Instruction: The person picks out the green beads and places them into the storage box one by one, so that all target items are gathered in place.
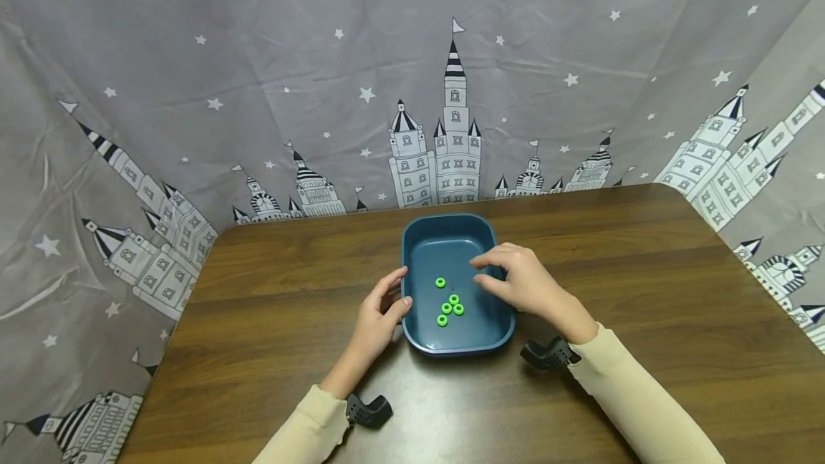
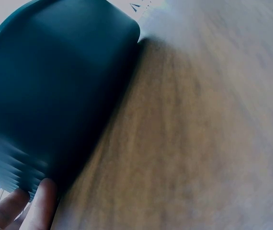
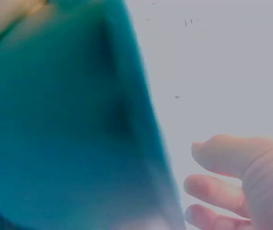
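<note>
A dark blue rectangular bin (image 1: 457, 342) stands on the wooden table, and several small bright green rings (image 1: 447, 308) lie on its floor. My left hand (image 1: 380, 313) is at the bin's left side, with fingertips touching the outer wall. In the left wrist view, two fingers (image 2: 41, 206) are against that wall near its ridges. Over the bin's right rim hovers my right hand (image 1: 522, 281), thumb and index finger apart and nothing between them. The right wrist view shows the blurred bin (image 3: 79, 134) beside this hand (image 3: 237, 179); no rings are visible there.
The brown wooden table (image 1: 290, 292) extends to both sides of the bin. A grey curtain (image 1: 309, 70) printed with castles and stars hangs behind the table's far edge. A black wrist-worn device (image 1: 370, 412) sits on each forearm, below light sleeves (image 1: 634, 385).
</note>
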The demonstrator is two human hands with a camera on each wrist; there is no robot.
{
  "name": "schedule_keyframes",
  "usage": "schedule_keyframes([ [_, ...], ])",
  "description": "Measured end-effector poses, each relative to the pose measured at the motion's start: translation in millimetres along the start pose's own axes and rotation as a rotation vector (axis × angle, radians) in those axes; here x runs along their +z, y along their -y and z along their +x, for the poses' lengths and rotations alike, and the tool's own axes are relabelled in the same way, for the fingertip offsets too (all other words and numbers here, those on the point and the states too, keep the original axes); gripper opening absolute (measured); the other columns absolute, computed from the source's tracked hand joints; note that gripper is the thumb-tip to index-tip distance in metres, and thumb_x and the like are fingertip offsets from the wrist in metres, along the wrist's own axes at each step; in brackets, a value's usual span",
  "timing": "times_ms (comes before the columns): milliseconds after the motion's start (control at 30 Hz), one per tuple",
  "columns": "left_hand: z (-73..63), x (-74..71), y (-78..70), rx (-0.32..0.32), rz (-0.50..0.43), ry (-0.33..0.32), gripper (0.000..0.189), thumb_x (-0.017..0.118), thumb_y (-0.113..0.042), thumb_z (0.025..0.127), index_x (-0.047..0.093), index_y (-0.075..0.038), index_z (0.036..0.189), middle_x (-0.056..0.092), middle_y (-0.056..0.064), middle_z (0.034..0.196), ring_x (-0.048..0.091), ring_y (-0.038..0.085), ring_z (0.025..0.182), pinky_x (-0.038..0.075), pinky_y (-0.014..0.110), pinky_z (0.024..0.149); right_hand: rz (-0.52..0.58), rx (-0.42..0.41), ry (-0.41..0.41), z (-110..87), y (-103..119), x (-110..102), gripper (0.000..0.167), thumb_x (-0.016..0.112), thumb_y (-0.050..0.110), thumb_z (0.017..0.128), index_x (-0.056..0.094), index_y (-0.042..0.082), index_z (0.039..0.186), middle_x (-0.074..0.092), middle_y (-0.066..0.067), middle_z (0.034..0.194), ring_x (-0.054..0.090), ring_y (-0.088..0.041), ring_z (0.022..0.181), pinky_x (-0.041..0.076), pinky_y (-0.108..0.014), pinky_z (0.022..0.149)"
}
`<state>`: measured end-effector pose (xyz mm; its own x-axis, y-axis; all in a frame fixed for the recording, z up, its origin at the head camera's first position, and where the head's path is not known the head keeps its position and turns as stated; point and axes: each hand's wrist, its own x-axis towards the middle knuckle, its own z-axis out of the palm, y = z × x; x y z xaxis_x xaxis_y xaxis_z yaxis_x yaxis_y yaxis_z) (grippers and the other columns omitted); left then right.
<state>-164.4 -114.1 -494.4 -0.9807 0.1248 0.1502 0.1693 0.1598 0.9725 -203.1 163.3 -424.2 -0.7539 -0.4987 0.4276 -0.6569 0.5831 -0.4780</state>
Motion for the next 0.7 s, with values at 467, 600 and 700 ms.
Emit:
schedule_keyframes([
  [467,0.3,-0.5,2.1,-0.001,-0.003,-0.004,0.051,0.061,-0.005,0.097,0.052,-0.008,0.148,0.056,0.031,0.141,0.062,0.048,0.125,0.064,0.035,0.080,-0.009,0.113,-0.031,-21.2,-25.9,-22.9,0.019,0.077,0.006,0.086,0.078,0.003,0.105,0.078,-0.009,0.097,0.072,-0.029,0.087,0.060,-0.046,0.075],
  [600,0.8,-0.4,1.9,-0.003,-0.007,-0.001,0.051,0.061,-0.005,0.098,0.052,-0.008,0.148,0.056,0.031,0.141,0.062,0.048,0.125,0.064,0.034,0.079,-0.020,0.155,0.006,-26.5,-31.5,-24.7,0.020,0.075,0.007,0.088,0.077,0.003,0.108,0.078,-0.010,0.100,0.074,-0.029,0.091,0.060,-0.046,0.078],
  [700,0.9,-0.2,1.1,-0.004,-0.009,0.002,0.051,0.061,-0.005,0.098,0.051,-0.008,0.148,0.056,0.031,0.142,0.062,0.048,0.125,0.063,0.033,0.079,-0.044,0.181,0.021,-30.2,-36.7,-25.6,0.021,0.075,0.008,0.088,0.077,0.002,0.108,0.078,-0.011,0.103,0.074,-0.028,0.093,0.060,-0.046,0.080],
])
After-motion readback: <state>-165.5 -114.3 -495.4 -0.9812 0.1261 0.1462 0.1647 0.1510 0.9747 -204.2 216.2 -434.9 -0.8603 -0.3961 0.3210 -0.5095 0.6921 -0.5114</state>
